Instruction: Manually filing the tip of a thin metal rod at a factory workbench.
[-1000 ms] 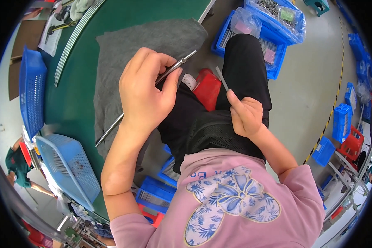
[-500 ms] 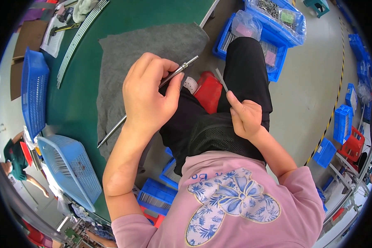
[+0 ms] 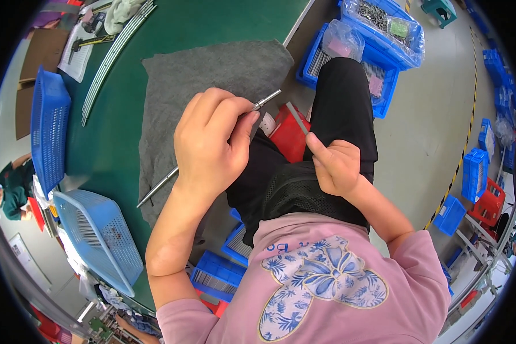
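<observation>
My left hand (image 3: pixel 209 143) is closed around a long, thin metal rod (image 3: pixel 159 186). The rod slants from lower left to upper right, and its stepped, collared tip (image 3: pixel 268 100) sticks out past thumb and forefinger. The hand hides the rod's middle. To the right, my right hand (image 3: pixel 339 166) pinches a thin, flat grey strip (image 3: pixel 297 118), which may be a file. The strip points up and left, its end close to the rod's tip; a small gap shows between them. Under the left hand lies a grey cloth (image 3: pixel 169 103) on the green table (image 3: pixel 123 109).
Several long rods (image 3: pixel 116 64) lie at the table's far left. A blue basket (image 3: pixel 50 129) and a light blue basket (image 3: pixel 117 252) stand along the left side. Blue crates (image 3: pixel 387 106) of metal parts sit beyond my knee. Below the table are more blue crates (image 3: pixel 218 266).
The grey strip has moved left and slightly down, closer to the rod's tip. My left hand has shifted slightly down and right, and its fingers now cover more of the rod near the collar.
</observation>
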Action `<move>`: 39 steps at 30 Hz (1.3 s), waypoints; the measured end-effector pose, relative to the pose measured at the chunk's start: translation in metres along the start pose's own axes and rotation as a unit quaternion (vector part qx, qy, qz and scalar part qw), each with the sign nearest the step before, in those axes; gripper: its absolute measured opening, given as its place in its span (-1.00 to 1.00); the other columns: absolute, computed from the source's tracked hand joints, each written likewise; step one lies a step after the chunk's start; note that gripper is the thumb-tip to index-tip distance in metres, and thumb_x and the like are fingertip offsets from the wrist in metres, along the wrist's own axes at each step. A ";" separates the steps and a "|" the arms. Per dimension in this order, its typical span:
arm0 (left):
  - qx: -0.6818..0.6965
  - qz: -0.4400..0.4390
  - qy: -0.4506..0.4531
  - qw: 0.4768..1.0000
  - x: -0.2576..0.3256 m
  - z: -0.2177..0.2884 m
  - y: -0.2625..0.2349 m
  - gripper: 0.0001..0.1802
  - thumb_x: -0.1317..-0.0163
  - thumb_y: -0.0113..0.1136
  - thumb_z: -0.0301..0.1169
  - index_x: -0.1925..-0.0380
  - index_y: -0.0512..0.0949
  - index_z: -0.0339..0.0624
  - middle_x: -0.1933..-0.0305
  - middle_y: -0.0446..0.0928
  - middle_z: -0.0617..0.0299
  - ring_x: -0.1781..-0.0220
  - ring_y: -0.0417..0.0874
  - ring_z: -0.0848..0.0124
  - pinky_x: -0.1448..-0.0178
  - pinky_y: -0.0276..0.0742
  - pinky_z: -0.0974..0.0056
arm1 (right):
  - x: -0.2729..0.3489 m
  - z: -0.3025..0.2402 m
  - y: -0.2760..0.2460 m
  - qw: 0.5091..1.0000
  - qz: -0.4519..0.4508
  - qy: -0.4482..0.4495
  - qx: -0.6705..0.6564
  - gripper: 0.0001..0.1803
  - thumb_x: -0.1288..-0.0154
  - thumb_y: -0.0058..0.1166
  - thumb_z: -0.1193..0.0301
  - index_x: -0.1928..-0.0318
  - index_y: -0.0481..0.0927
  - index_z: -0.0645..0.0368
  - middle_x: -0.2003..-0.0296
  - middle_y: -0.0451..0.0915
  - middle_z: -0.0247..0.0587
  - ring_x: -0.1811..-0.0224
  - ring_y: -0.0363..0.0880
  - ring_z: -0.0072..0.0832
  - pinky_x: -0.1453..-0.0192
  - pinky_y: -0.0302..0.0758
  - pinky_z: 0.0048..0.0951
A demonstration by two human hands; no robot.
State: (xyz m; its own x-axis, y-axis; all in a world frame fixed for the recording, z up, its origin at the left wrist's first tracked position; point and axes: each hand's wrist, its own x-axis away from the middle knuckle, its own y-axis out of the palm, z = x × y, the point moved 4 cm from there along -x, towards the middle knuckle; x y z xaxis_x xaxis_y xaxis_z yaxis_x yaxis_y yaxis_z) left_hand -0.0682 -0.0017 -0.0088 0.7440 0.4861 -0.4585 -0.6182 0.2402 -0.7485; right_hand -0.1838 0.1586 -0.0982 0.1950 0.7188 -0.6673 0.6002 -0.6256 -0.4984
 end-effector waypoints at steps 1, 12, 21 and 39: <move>0.007 0.008 0.006 1.000 0.000 0.000 -0.001 -0.84 0.12 0.35 -0.59 0.49 0.57 -0.19 0.45 0.47 0.24 0.42 0.51 0.27 0.38 0.42 0.24 | -0.004 -0.001 0.001 1.000 -0.016 -0.015 -0.002 -0.44 0.10 0.08 0.69 -0.06 0.54 0.42 0.72 0.34 -0.34 0.78 0.26 -0.46 0.62 0.23 -0.47; 0.029 0.025 -0.018 0.999 0.000 -0.005 -0.001 -0.83 0.13 0.37 -0.59 0.49 0.58 -0.22 0.47 0.46 0.23 0.46 0.50 0.27 0.40 0.41 0.24 | -0.025 -0.006 0.014 0.999 -0.020 -0.023 -0.011 -0.46 0.06 0.09 0.70 -0.07 0.53 0.43 0.72 0.36 -0.32 0.78 0.29 -0.44 0.62 0.26 -0.47; 0.105 0.021 -0.052 0.993 -0.001 -0.010 0.004 -0.85 0.16 0.34 -0.63 0.55 0.54 -0.25 0.51 0.44 0.21 0.48 0.48 0.25 0.41 0.39 0.23 | -0.053 -0.023 0.011 0.991 -0.081 0.023 0.099 -0.39 0.14 0.07 0.65 -0.08 0.58 0.25 0.77 0.28 -0.40 0.80 0.24 -0.48 0.65 0.20 -0.46; 0.091 0.012 -0.040 0.995 -0.003 -0.009 0.007 -0.86 0.15 0.31 -0.63 0.60 0.51 -0.28 0.51 0.42 0.20 0.47 0.47 0.21 0.39 0.40 0.21 | -0.064 -0.034 -0.012 0.973 -0.159 0.063 0.154 -0.45 0.03 0.12 0.61 -0.09 0.59 0.12 0.76 0.33 -0.32 0.80 0.26 -0.43 0.64 0.21 -0.41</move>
State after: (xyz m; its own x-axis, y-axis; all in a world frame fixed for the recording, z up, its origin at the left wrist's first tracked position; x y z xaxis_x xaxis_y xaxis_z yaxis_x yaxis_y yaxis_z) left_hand -0.0725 -0.0094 -0.0171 0.7100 0.5576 -0.4302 -0.6770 0.3721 -0.6350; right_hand -0.1765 0.1305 -0.0308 0.1427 0.9102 -0.3887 0.3880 -0.4127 -0.8241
